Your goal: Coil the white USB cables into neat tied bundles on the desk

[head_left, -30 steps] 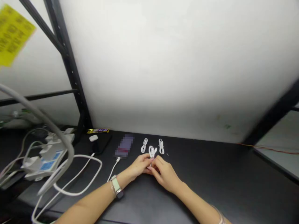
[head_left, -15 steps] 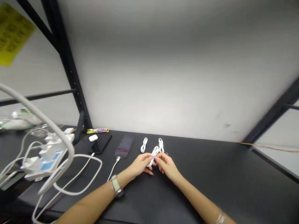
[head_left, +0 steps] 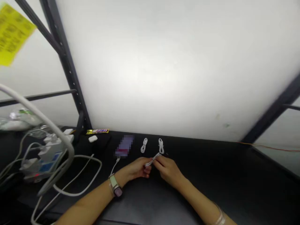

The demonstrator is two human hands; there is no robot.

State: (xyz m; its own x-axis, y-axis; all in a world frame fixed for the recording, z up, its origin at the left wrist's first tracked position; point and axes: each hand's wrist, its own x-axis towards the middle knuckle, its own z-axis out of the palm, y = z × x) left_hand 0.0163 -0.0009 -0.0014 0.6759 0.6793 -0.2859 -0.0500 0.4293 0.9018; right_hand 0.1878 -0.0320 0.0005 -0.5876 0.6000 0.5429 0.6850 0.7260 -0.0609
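Observation:
A narrow bundle of white cable [head_left: 153,159] lies almost level between my left hand [head_left: 137,167] and my right hand [head_left: 167,170]. The fingertips of both hands pinch it. Two small coiled white cables stand just beyond my hands, one [head_left: 144,145] to the left of the other [head_left: 160,146]. Further left lies a pixelated, blurred flat object [head_left: 124,146] with a thin white cable [head_left: 114,167] running from it past my left wrist. A watch [head_left: 115,185] sits on that wrist.
The black tabletop [head_left: 211,175] meets a white wall. On the left are a white power strip with adapters [head_left: 44,159] and looped white cables. A dark phone [head_left: 100,144], a white earbud case [head_left: 92,139] and a gold snack wrapper [head_left: 97,131] lie at the back.
The white cable bundle has tilted from steep to nearly level between my fingers. My right hand has moved slightly down and to the right.

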